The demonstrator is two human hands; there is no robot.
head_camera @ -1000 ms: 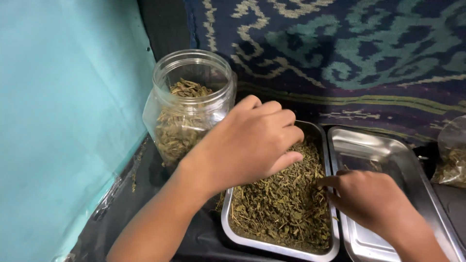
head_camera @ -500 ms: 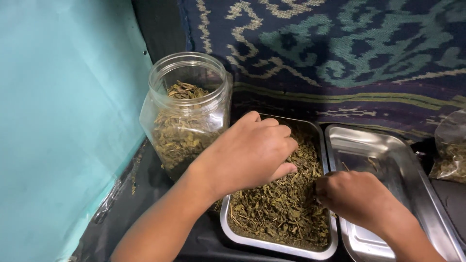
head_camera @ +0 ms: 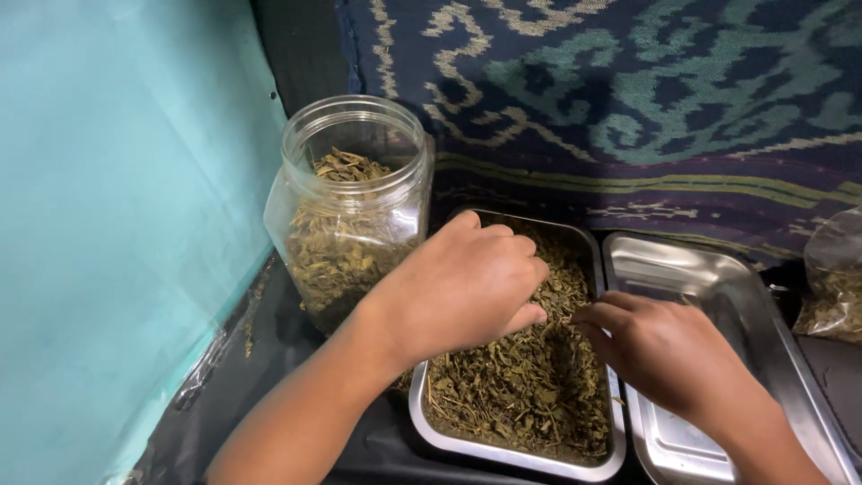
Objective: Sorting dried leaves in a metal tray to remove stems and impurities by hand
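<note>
A steel tray (head_camera: pixel 503 452) holds a bed of dried green-brown leaves (head_camera: pixel 525 391). My left hand (head_camera: pixel 462 287) lies over the tray's left half, fingers curled down into the leaves. My right hand (head_camera: pixel 664 346) rests at the tray's right rim, fingertips pinching at the leaves. Whether either hand has leaves in it is hidden by the fingers. A clear plastic jar (head_camera: pixel 350 211) without a lid, mostly full of the same dried leaves, stands just left of the tray, behind my left wrist.
A second steel tray (head_camera: pixel 718 278), with nothing in it, sits against the first on the right. A clear bag of dried leaves (head_camera: pixel 835 287) is at the right edge. A teal wall (head_camera: pixel 117 224) closes the left side; patterned dark cloth (head_camera: pixel 628 99) hangs behind.
My left hand has sunk lower into the leaves in the tray. My right hand has shifted slightly along the tray's right rim. The jar and trays stay put.
</note>
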